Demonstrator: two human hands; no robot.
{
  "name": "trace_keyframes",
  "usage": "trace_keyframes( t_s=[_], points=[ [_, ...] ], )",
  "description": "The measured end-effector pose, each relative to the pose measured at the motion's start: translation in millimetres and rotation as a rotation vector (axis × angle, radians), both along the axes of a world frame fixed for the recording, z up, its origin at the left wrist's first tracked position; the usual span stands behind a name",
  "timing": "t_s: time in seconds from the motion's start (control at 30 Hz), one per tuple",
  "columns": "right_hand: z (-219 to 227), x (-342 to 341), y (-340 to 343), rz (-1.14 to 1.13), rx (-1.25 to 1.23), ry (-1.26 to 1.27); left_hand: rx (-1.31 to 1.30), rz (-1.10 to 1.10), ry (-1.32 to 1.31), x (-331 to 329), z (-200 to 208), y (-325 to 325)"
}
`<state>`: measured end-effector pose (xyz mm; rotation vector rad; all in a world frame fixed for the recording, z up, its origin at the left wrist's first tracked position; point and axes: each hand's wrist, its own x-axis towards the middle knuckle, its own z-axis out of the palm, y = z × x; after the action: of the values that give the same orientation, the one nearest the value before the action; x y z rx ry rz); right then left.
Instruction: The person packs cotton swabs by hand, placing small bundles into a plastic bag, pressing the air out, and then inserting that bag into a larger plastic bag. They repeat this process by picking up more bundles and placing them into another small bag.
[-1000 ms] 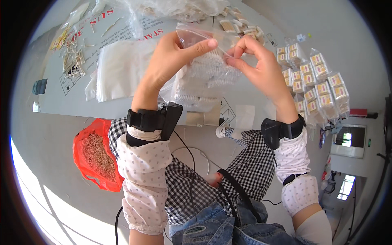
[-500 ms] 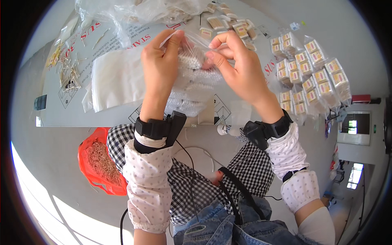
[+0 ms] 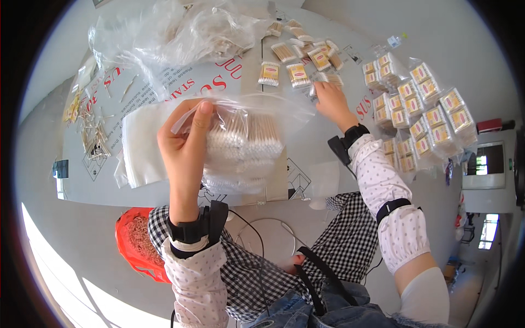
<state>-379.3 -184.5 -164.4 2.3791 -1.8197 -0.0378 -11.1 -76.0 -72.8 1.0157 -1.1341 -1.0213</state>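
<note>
My left hand (image 3: 185, 131) pinches the edge of a clear plastic bag (image 3: 298, 106) between thumb and fingers. Through its film show bundles of cotton swabs (image 3: 246, 134), stacked with white tips toward me. Whether these lie inside the bag or under it, I cannot tell. Farther right, my right hand (image 3: 333, 104) reaches out with its fingers closed on a pack of cotton swabs (image 3: 332, 80), partly hidden by the hand. Beside that pack are labelled cotton swab packs (image 3: 299, 75). A pile of flat, empty plastic bags (image 3: 146, 142) lies left of my left hand.
Bagged swab packs (image 3: 432, 123) cover the table's right side. A large crumpled plastic bag (image 3: 175, 41) lies at the far left, near loose swabs (image 3: 94, 136). A red bag of thin sticks (image 3: 141, 243) stands below the table (image 3: 104, 183).
My right hand has let go of the plastic bag and moved right and away to the swab packs. My left hand keeps hold of the bag, now lower and farther left.
</note>
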Motion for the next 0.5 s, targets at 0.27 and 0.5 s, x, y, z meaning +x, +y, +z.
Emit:
trace_keyframes(
  t_s=[0.27, 0.5],
  points=[
    [19.0, 13.9, 62.2, -0.012, -0.107, -0.128, -0.302, 0.015, 0.079, -6.4, 16.1, 12.5],
    [205.2, 143.5, 137.6, 0.318, -0.061, -1.511, -0.462, 0.081, -0.146, 4.1, 12.4, 16.6]
  ],
)
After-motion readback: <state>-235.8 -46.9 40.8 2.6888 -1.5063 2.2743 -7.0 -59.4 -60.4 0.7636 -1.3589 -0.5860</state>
